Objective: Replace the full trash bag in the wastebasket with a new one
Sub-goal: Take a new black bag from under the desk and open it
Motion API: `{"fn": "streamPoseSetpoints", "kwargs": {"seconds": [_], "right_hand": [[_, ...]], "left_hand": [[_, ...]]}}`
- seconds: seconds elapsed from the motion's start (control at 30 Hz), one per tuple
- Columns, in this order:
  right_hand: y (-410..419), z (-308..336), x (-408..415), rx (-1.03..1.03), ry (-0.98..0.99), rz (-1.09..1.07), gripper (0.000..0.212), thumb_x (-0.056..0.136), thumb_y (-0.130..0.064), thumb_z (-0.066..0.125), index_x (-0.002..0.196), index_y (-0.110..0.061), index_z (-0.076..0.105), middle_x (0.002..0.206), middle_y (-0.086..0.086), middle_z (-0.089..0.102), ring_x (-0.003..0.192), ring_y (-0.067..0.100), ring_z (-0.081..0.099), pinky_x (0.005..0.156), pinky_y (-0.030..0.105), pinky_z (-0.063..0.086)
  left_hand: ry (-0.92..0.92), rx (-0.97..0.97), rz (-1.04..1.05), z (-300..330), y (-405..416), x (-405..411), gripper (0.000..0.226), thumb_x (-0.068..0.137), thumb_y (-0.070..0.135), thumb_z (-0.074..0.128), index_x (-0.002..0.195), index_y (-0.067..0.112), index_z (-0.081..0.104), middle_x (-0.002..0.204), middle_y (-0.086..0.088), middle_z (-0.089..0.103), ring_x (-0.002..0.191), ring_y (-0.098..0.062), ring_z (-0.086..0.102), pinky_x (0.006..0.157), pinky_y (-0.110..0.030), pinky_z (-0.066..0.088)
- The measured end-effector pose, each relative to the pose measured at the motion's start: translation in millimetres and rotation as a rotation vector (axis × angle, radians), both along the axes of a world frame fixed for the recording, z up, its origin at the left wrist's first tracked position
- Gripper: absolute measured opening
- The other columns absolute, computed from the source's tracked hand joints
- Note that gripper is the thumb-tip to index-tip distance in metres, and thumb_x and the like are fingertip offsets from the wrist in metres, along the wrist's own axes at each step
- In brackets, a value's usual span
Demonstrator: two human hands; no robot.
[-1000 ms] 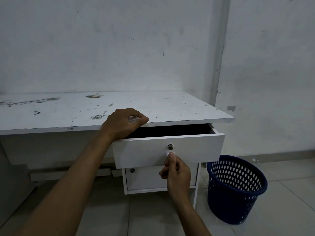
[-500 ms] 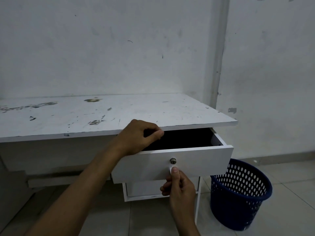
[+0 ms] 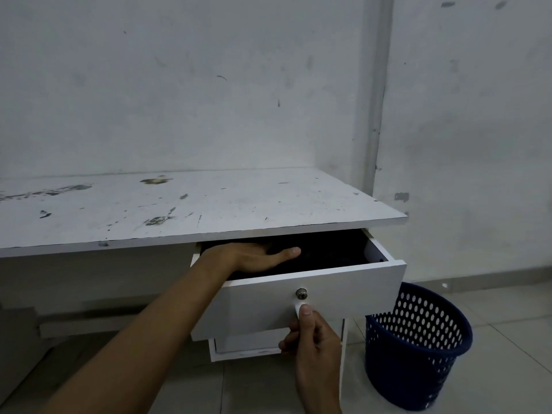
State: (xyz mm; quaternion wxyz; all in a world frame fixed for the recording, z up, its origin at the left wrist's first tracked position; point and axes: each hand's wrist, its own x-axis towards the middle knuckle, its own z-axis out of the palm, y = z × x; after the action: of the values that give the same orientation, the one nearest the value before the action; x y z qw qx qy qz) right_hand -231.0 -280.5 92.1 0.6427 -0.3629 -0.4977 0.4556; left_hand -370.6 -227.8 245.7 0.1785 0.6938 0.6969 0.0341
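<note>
The top drawer (image 3: 313, 297) of a white desk (image 3: 209, 204) has slid further out. The left hand (image 3: 254, 257), no longer gripping its edge, reaches flat and relaxed into the dark inside, likely for a new bag; none is visible. The right hand (image 3: 310, 333) pinches the drawer's white pull tab. Right of the desk, a blue wastebasket (image 3: 418, 348) stands on the floor, unlined.

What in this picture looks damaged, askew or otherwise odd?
The desk top is scuffed, with dark patches where its white coating has chipped. The wall is stained and scratched. The blue wastebasket stands upright with no bag showing over its rim. Nothing is spilled.
</note>
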Motion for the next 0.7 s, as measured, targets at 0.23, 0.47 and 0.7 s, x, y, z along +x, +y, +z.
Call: {"fn": "streamPoseSetpoints", "kwargs": {"seconds": [0.23, 0.47, 0.7], "right_hand": [[-1, -1, 0, 0.008, 0.002, 0.009, 0.052, 0.089, -0.045, 0.046, 0.070, 0.001, 0.060, 0.053, 0.006, 0.058, 0.053, 0.019, 0.062, 0.050, 0.021, 0.051], [1, 0, 1, -0.013, 0.009, 0.045, 0.051, 0.089, -0.046, 0.047, 0.073, 0.001, 0.059, 0.056, 0.010, 0.059, 0.054, 0.021, 0.063, 0.051, 0.025, 0.053], [3, -2, 1, -0.005, -0.004, 0.073, 0.049, 0.090, -0.045, 0.047, 0.074, -0.001, 0.059, 0.059, 0.015, 0.061, 0.059, 0.028, 0.065, 0.052, 0.028, 0.054]], "left_hand": [[0.018, 0.065, 0.014, 2, -3, 10, 0.100, 0.073, 0.090, 0.021, 0.154, 0.033, 0.022, 0.160, -0.003, 0.028, 0.143, -0.025, 0.032, 0.114, -0.041, 0.025], [0.008, 0.090, -0.091, 6, -15, 12, 0.092, 0.063, 0.094, 0.041, 0.117, 0.022, 0.060, 0.113, 0.000, 0.067, 0.097, -0.017, 0.062, 0.088, -0.034, 0.049], [-0.174, 0.356, -0.176, 47, -21, 17, 0.064, 0.060, 0.074, 0.071, 0.073, 0.012, 0.062, 0.061, 0.007, 0.059, 0.055, -0.011, 0.052, 0.057, -0.030, 0.039]]}}
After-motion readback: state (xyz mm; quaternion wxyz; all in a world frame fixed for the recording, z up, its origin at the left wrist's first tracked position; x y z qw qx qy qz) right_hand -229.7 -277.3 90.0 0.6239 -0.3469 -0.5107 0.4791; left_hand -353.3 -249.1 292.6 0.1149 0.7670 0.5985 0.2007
